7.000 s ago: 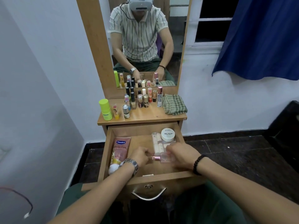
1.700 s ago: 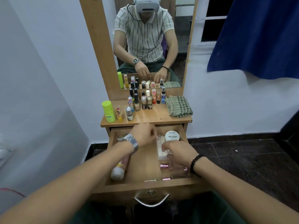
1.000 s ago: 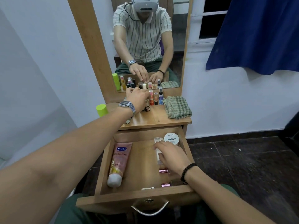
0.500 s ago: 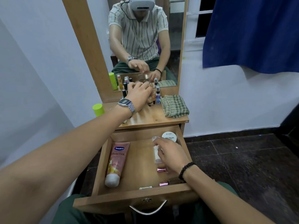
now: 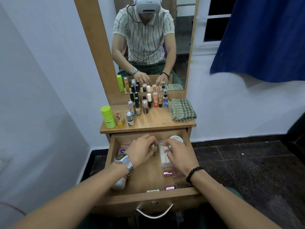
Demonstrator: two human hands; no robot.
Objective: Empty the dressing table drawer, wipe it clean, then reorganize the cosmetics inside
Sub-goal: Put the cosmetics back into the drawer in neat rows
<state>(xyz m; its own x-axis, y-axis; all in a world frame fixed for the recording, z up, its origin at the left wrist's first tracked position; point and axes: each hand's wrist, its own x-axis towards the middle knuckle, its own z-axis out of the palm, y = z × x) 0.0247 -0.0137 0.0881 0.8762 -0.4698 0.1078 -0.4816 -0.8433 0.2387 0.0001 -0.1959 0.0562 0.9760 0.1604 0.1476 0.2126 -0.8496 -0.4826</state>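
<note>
Since half a second ago, your left hand (image 5: 142,150) has come back from the row at the mirror and now sits inside the drawer (image 5: 149,176), its fingers curled round a small gold-capped bottle (image 5: 153,147) near the back edge. Your right hand (image 5: 177,156) stays over the clear case of tubes (image 5: 163,155), fingers bent onto it; whether they grip or only steady it, you cannot tell.

You look to be in the refilling stage: the emptying seems done, and the folded checked cloth (image 5: 182,109) lying at the right edge of the surface (image 5: 153,120) suggests the wiping is too. Already in the drawer are a pink lotion tube (image 5: 121,180) along the left wall, a white round jar (image 5: 176,139) in the back right corner, and two pink-capped bottles (image 5: 167,173) near the front right. Most cosmetics still stand on the surface: the green stick (image 5: 108,117) at the left edge and the cluster of small bottles (image 5: 145,104) against the mirror.
</note>
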